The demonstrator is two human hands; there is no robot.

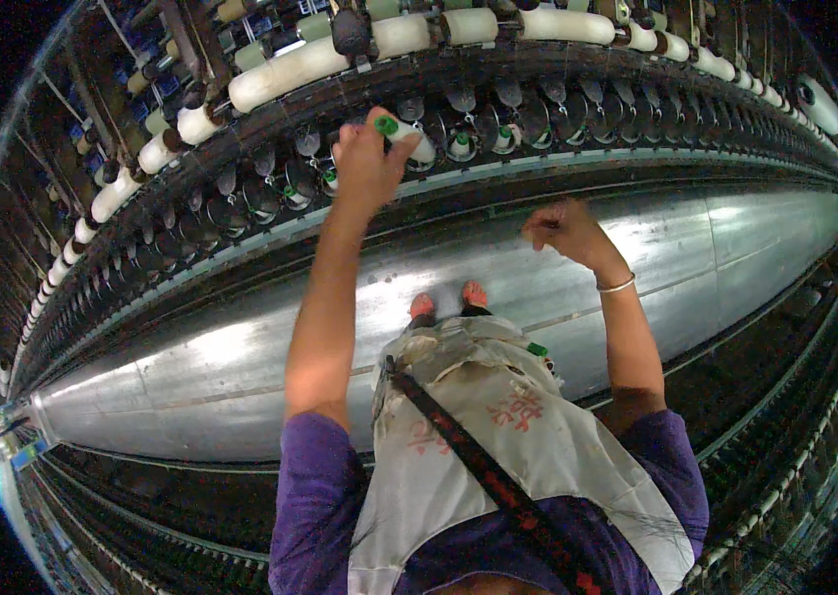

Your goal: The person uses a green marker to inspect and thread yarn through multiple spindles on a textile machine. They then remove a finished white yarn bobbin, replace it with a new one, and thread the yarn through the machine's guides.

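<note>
Now, left hand: closed around a green-tipped white bobbin, at the spindle row.
Right hand: half-curled above metal floor, blurred; cannot tell if holding anything.

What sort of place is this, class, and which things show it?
Probably a yarn-spinning mill: a long line of white cylindrical rolls runs above a row of green-tipped white bobbins, and the left hand grips a green-ended white bobbin.
</note>
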